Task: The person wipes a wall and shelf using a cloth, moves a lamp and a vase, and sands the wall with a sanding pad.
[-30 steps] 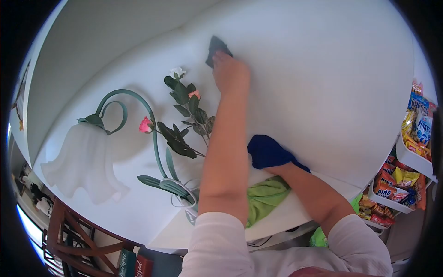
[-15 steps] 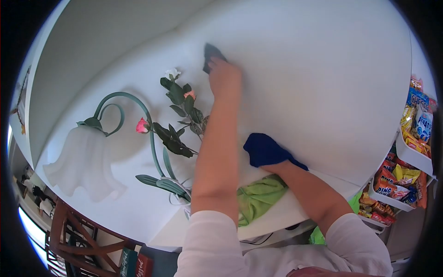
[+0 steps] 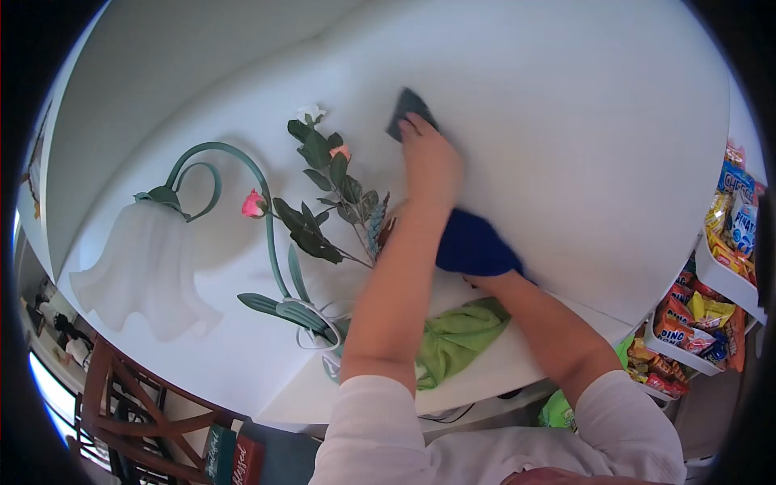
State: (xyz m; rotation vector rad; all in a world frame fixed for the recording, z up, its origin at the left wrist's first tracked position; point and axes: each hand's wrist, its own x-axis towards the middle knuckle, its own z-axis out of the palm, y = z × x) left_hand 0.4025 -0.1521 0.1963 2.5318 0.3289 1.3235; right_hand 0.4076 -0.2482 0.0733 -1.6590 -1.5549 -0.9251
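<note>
My left hand [image 3: 433, 166] is raised against the white surface [image 3: 598, 153], its fingers closed on a dark grey scrub pad [image 3: 411, 111] pressed flat there. Lower and to the right, a dark blue cloth [image 3: 478, 245] covers most of my right hand [image 3: 487, 280], and its fingers are hidden. The blue cloth lies against the same white surface. A crumpled green cloth [image 3: 461, 339] rests on the white ledge [image 3: 505, 372] below, between my forearms. My left forearm passes close to artificial flowers [image 3: 314, 234] with pink and white blooms.
A lamp with a white ruffled shade [image 3: 145, 275] and a curved green stem stands at left. White bins [image 3: 687, 356] of snack packets are stacked at right. A wooden chair [image 3: 149, 420] and two books [image 3: 230, 457] are at lower left.
My left hand has moved right and slightly down with the scrub pad. My right hand and the blue cloth have shifted slightly up and to the left.
</note>
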